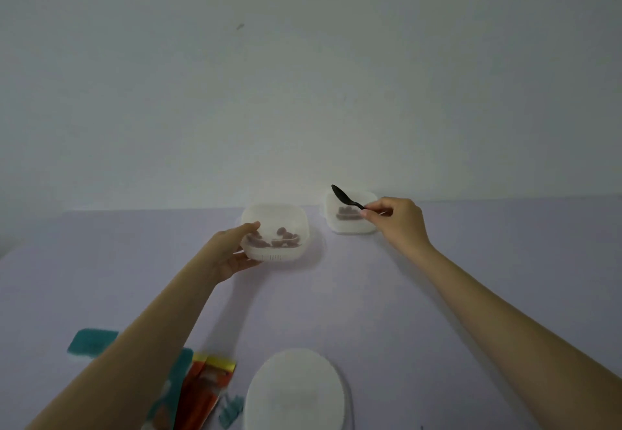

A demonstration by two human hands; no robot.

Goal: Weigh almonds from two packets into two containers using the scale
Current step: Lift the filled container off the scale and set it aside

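Note:
A clear square container [299, 217] holding several almonds [281, 239] sits mid-table; my left hand [232, 251] grips its left side, thumb on the rim and fingers under the base. A second clear container [350, 227] with almonds [346, 212] stands by the wall to the right. My right hand [399, 219] pinches the handle of a black spoon [345, 196], whose bowl is raised over that second container. The white round scale [296, 392] lies at the near edge. Orange and teal almond packets [202, 392] lie at the near left.
A teal lid or packet piece [91, 342] lies at the left, partly behind my left forearm. Small teal scraps [230, 409] lie beside the scale. The lilac table [387, 295] meets a plain wall just behind the containers.

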